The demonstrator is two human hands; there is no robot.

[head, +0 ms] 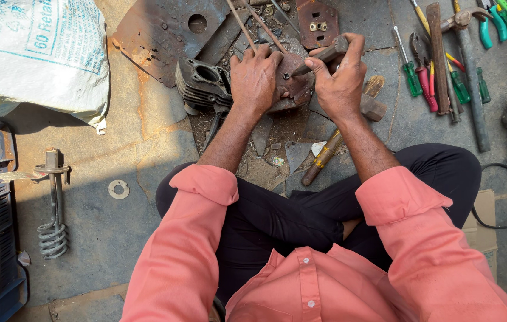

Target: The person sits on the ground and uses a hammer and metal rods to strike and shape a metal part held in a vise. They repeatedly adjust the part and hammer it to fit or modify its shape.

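Head view, looking down at a person seated cross-legged on a stone floor. The left hand (255,77) pressed flat on a rusty metal part (292,83), fingers spread, holding it down far from the knees. The right hand (340,80) was closed around a dark-handled tool (319,58), its tip touching the part. A finned engine cylinder (201,83) lay just left; a hammer (340,134) lay near; screwdrivers (411,71) lay right.
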